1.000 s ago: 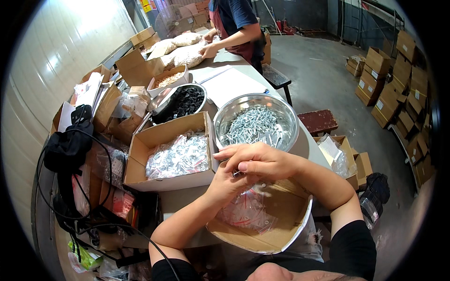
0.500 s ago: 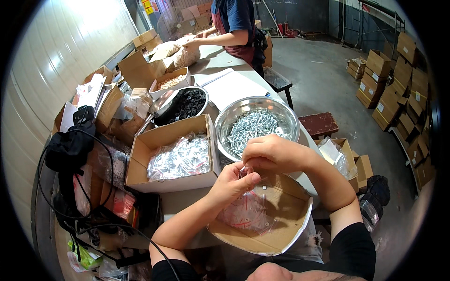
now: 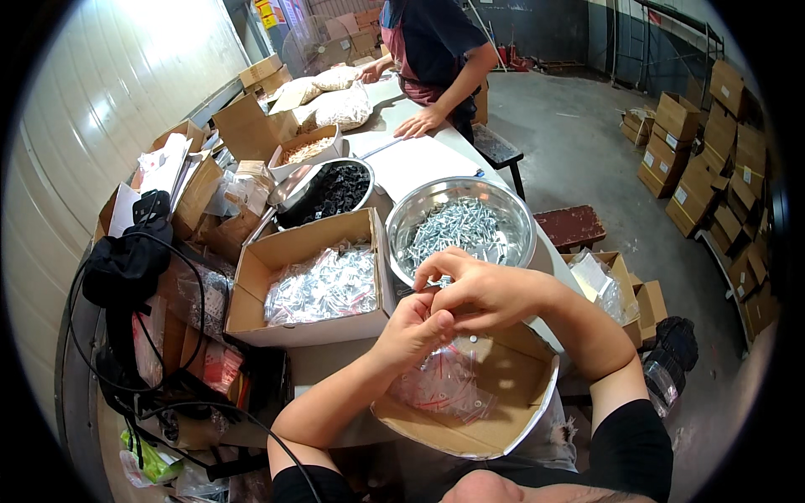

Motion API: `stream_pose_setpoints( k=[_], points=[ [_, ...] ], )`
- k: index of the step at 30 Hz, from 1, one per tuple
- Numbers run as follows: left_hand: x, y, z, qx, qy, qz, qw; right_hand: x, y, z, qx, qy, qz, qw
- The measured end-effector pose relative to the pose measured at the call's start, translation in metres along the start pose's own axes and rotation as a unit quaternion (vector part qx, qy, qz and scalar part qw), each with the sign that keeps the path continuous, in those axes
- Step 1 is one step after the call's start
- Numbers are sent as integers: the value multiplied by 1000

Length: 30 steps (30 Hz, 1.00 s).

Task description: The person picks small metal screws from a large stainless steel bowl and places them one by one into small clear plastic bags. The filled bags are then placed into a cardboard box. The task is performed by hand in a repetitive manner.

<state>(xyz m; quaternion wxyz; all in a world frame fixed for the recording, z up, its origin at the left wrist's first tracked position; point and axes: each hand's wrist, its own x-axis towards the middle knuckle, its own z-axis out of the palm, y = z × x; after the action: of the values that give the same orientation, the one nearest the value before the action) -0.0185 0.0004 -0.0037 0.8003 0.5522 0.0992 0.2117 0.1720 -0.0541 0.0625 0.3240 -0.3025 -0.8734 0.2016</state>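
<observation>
My left hand (image 3: 415, 331) and my right hand (image 3: 486, 292) meet at the fingertips above the near edge of the steel bowl. Both are closed, and whatever is pinched between them is hidden by the fingers. Silvery screws (image 3: 457, 230) fill the steel bowl (image 3: 521, 210) just beyond my right hand. Beneath my hands, a shallow cardboard tray (image 3: 511, 386) holds small clear zip bags (image 3: 444, 390) with red strips. To the left of my hands stands a cardboard box (image 3: 243, 306) with many packed clear bags of metal parts (image 3: 323, 285).
Behind the box is a metal bowl of black parts (image 3: 331, 191); a small box of tan pieces (image 3: 306, 151) stands farther back. A person (image 3: 436, 67) stands across the table, one hand on a white sheet (image 3: 419, 168). A black cable (image 3: 201, 310) loops at left. Cartons (image 3: 671, 126) are stacked at right.
My right hand has dropped closer against my left fingertips. The person opposite has let go of the stuffed bag, shifted right, and laid a hand near the white sheet.
</observation>
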Motion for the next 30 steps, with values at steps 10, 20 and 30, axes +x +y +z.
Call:
stream_pose_setpoints(
  k=[10,20,30],
  points=[
    [2,7,11,325,203,277,881,-1,10,-5,29,124,59,990],
    [-4,7,11,295,257,211,896,-2,8,-7,150,71,168,972],
    [-3,8,13,318,213,261,886,-1,3,-5,204,125,199,950]
  ],
)
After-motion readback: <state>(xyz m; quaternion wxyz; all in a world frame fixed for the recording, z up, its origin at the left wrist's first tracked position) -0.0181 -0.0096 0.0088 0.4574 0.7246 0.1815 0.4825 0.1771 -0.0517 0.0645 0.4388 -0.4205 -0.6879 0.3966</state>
